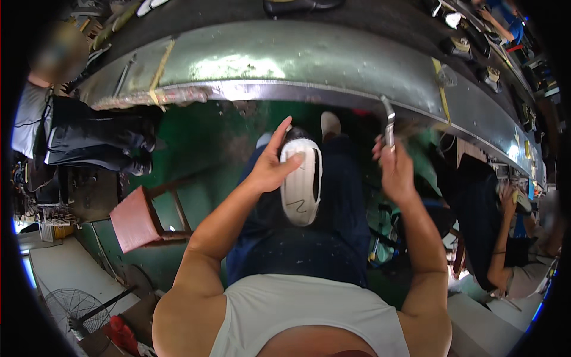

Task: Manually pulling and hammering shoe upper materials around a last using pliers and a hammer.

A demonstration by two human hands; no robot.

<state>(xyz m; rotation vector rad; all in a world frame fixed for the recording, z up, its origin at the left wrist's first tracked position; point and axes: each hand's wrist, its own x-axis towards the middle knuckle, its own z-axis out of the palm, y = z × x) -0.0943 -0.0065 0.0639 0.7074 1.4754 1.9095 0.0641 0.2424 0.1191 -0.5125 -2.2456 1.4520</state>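
My left hand (270, 169) is wrapped round a shoe (302, 199) above my lap, its thumb pressing on the top and its fingers along the side. The shoe has a pale, off-white body with a dark hand-drawn mark, a dark slot along its right side and a black far end. To the right, my right hand (395, 172) is raised and closed round a shiny bent metal tool (390, 122). The tool points up toward the bench edge, apart from the shoe; its exact kind is unclear.
A long metal-topped bench (327, 56) runs across in front, a dark shoe (303, 6) beyond it. At left are a pinkish stool (137, 219), a standing person (89, 128) and a fan (74, 312). Another person (505, 262) works at the right.
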